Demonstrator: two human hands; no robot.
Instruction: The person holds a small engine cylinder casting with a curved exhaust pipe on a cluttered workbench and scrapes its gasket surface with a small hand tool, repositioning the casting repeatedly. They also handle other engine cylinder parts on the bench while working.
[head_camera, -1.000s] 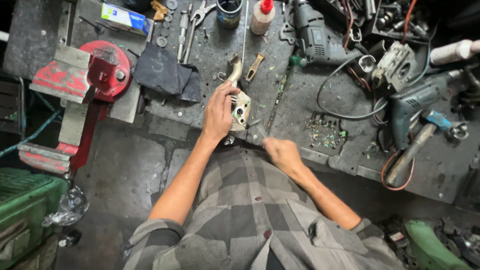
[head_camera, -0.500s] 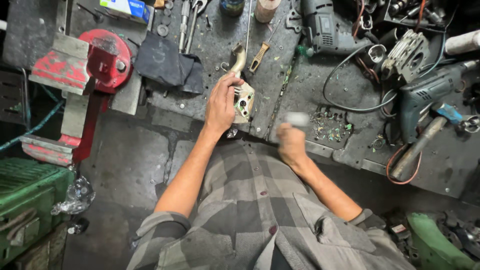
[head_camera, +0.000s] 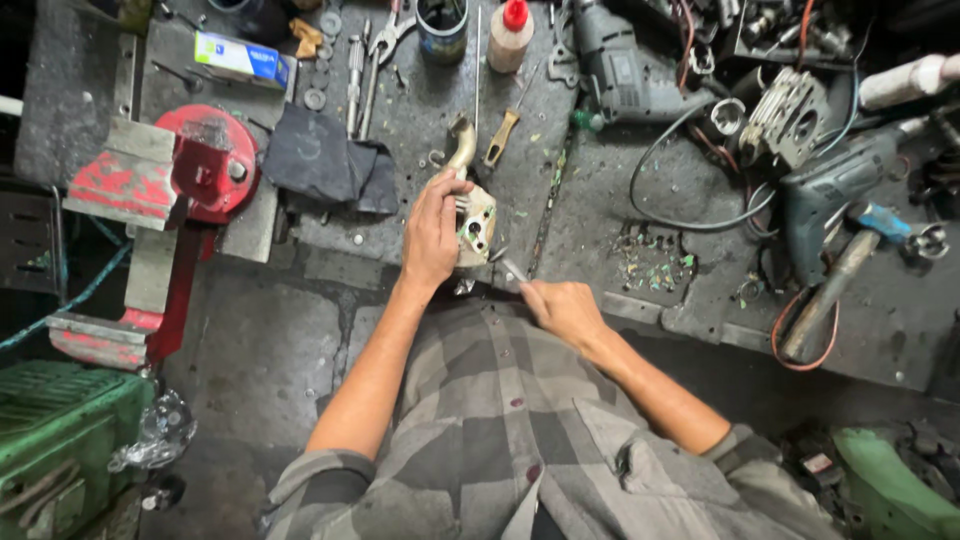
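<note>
My left hand (head_camera: 433, 232) grips a pale metal engine part (head_camera: 475, 225) with a curved pipe (head_camera: 461, 145) rising from it, pressed on the front edge of the grimy workbench (head_camera: 600, 210). My right hand (head_camera: 563, 306) is closed around a thin metal tool (head_camera: 510, 270) whose tip touches the lower right of the part. My grey checked shirt (head_camera: 520, 440) fills the bottom of the view.
A red bench vise (head_camera: 195, 165) stands at the left beside a dark rag (head_camera: 320, 160). Wrenches (head_camera: 370, 55), a can (head_camera: 442, 25), a red-capped bottle (head_camera: 510, 35), an electric drill (head_camera: 620, 65), cables, a blue power tool (head_camera: 835, 185) and a hammer (head_camera: 825, 300) lie across the bench. A green crate (head_camera: 50, 440) sits lower left.
My right hand has swung down and left from in front of the bench edge, bringing the thin tool against the part. My left hand stays on the part.
</note>
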